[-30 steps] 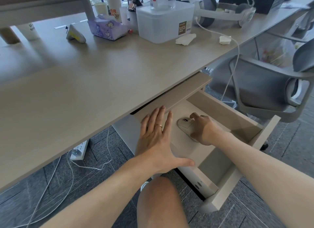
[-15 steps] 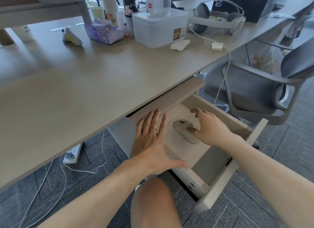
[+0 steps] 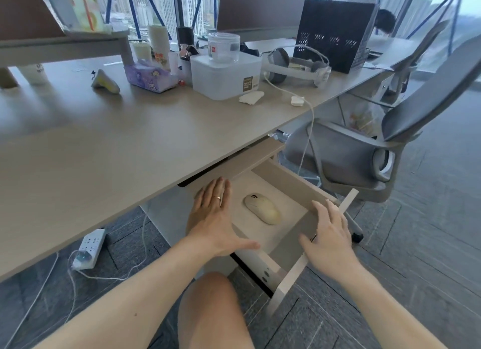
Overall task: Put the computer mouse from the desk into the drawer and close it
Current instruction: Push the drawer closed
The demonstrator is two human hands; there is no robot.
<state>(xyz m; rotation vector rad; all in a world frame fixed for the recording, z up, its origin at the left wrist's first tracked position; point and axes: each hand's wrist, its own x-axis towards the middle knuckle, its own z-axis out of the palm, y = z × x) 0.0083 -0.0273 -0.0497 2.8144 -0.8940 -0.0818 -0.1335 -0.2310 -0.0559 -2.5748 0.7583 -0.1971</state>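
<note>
A cream computer mouse (image 3: 262,208) lies on the floor of the pulled-out beige drawer (image 3: 283,182) under the desk (image 3: 117,145). My left hand (image 3: 216,218) rests flat with fingers spread on the drawer's left edge, a ring on one finger. Over the drawer's front panel hovers my right hand (image 3: 328,236), fingers apart and holding nothing, clear of the mouse. The drawer stands wide open.
A grey office chair (image 3: 364,150) stands right beside the open drawer. On the desk are a white plastic box (image 3: 223,75), a headset (image 3: 296,65) with a cable hanging over the edge, and a purple tissue pack (image 3: 148,76). A power strip (image 3: 89,247) lies on the floor; my knee (image 3: 208,296) is below the drawer.
My right hand let go of the mouse and drew back toward the drawer's front panel. The mouse stays in the drawer. My left hand kept its place.
</note>
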